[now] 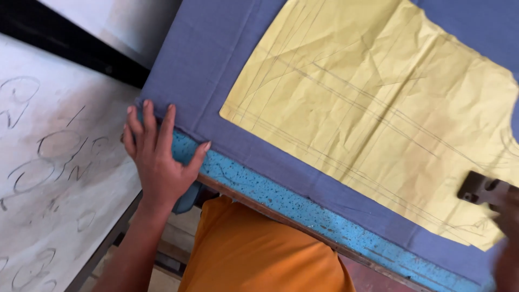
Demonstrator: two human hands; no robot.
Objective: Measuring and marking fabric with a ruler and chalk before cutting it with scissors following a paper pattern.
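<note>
the left hand is pressed flat, fingers spread, on the blue-grey fabric's lower-left corner, while the yellow paper pattern stretches toward the right hand, grasping a dark flat tool at the frame's right edge.

I see a worktable with a blue speckled top and a wooden edge strip running toward four o'clock, a scribbled white board at nine o'clock (dark-framed), daylight overall.
</note>
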